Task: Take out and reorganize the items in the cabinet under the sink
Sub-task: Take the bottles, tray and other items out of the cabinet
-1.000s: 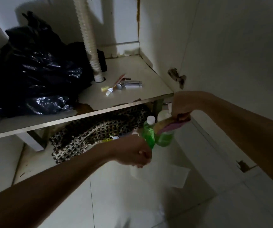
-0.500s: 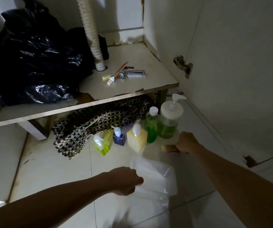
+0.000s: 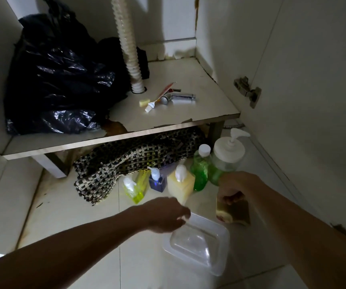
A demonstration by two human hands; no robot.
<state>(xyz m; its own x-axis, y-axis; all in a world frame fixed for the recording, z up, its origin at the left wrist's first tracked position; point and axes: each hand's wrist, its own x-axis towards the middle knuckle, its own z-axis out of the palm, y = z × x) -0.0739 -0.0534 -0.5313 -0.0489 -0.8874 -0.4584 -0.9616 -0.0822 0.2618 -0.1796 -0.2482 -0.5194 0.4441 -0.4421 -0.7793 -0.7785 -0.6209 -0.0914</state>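
L hand (image 3: 168, 214) pinches near rim of clear plastic tub (image 3: 199, 245) on floor just below it, light/thin/flexy so grip by rim w/ thumb inside; R hand (image 3: 233, 187) clamped on soft squishy sponge (image 3: 231, 211), just right of tub.

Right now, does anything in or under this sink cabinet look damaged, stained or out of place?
Yes. The cabinet shelf has a chipped, peeling front edge and a brown stain beside the black bin bag. Paint is flaking along the back wall's base. A woven mat lies crumpled under the shelf, on a grimy floor.
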